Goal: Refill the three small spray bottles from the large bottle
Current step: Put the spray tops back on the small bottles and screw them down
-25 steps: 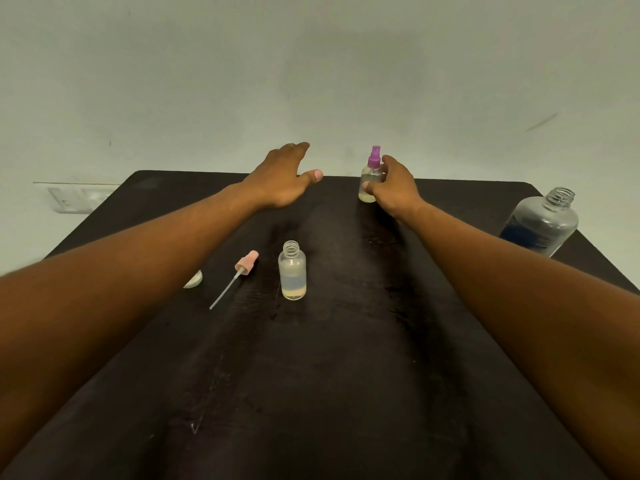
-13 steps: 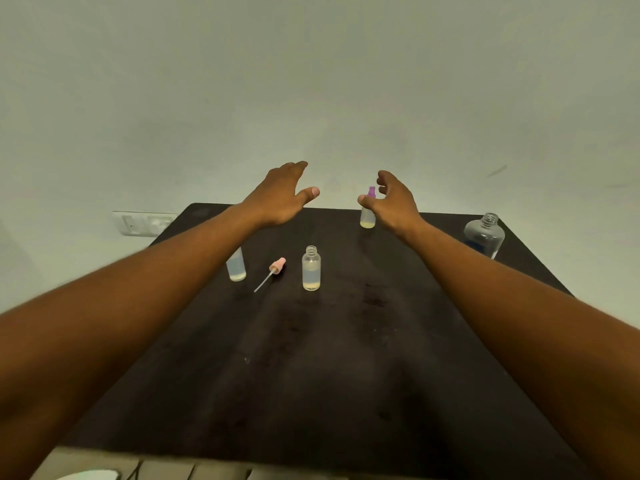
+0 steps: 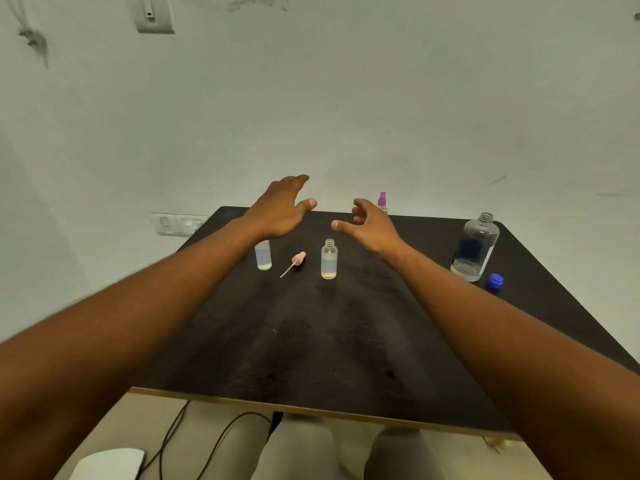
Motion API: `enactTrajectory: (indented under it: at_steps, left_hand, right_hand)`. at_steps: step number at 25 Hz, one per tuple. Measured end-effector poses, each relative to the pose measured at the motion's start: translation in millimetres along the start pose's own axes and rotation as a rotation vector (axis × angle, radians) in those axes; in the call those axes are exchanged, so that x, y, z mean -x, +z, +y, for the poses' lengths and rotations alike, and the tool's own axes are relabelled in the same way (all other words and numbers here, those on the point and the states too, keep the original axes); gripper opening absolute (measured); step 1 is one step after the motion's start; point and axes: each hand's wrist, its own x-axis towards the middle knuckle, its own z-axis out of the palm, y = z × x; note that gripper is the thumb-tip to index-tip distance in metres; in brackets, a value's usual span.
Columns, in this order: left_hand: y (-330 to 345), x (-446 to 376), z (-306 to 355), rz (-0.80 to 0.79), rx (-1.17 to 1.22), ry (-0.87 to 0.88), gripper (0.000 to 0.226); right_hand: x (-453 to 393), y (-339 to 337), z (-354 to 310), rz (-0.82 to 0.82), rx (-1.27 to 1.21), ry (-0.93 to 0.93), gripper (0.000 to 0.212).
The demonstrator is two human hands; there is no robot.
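**Both hands free above the table, bottles standing below**

Now neither hand holds anything. The left hand (image 3: 280,211) hangs palm down with straight fingers over the far part of the table (image 3: 311,341). The right hand (image 3: 372,225) is beside it, fingers loosely curved and spread, thumb pointing toward the left hand; nothing lies between its fingers.

Taking the open bottle (image 3: 329,259) as the landmark: it stands upright, uncapped, just nearer than the gap between the hands, with a pale, slightly yellowish liquid filling roughly its lower half. Left of it lies the pink sprayer (image 3: 296,262) on its side, tube pointing toward the near left. Further left stands a second small bottle (image 3: 263,256), also holding clear liquid; the left wrist covers its top, so I cannot tell whether it is capped. Behind the landmark and to the right, near the far edge, stands the purple-capped bottle (image 3: 382,202); the right hand hides most of its body and contents. Well to the right stands the big bottle (image 3: 475,251), uncapped, upright, close to the right edge, with only a shallow layer of clear liquid at its bottom. The blue cap (image 3: 494,281) lies just beside its base, on the near side.

Nearer than the landmark, the dark tabletop runs bare to its near edge. Both forearms are cut off by the frame.
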Motion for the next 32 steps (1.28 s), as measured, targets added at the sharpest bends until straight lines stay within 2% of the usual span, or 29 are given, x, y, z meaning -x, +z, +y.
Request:
enactTrajectory:
  at_steps: [5,9,12,15,20,24,28,32]
  left_hand:
    - [24.4,-2.8,-12.4,-0.043,0.069,-0.056,0.060]
    - [48.0,-10.0,-29.5,-0.076,0.086,-0.090,0.057]
    - [60.3,-16.5,-35.4,-0.086,0.120,-0.106,0.054]
    - [70.5,-21.3,-35.3,-0.084,0.137,-0.123,0.050]
    - [80.9,-23.9,-40.4,-0.065,0.053,-0.163,0.044]
    - [99.3,-20.0,-45.7,-0.127,0.034,-0.198,0.047]
    - [103.5,-28.9,-47.7,-0.117,-0.005,-0.237,0.040]
    - [109.6,-31.7,-47.5,-0.206,-0.081,-0.319,0.036]
  right_hand:
    - [-4.9,27.8,28.3,-0.074,-0.012,0.047,0.108]
    - [-6.4,47.0,53.4,-0.119,-0.022,0.060,0.111]
    - [-4.9,55.4,62.7,-0.100,-0.061,0.027,0.098]
    - [-4.6,63.6,65.3,-0.064,-0.086,0.005,0.074]
    - [-3.6,70.6,64.9,-0.033,-0.041,-0.005,0.047]
    - [-4.1,69.1,67.0,-0.016,-0.029,-0.015,0.044]
    - [-16.3,56.6,58.4,0.000,-0.010,-0.035,0.046]
    - [-16.5,50.5,62.3,0.015,-0.010,-0.043,0.041]
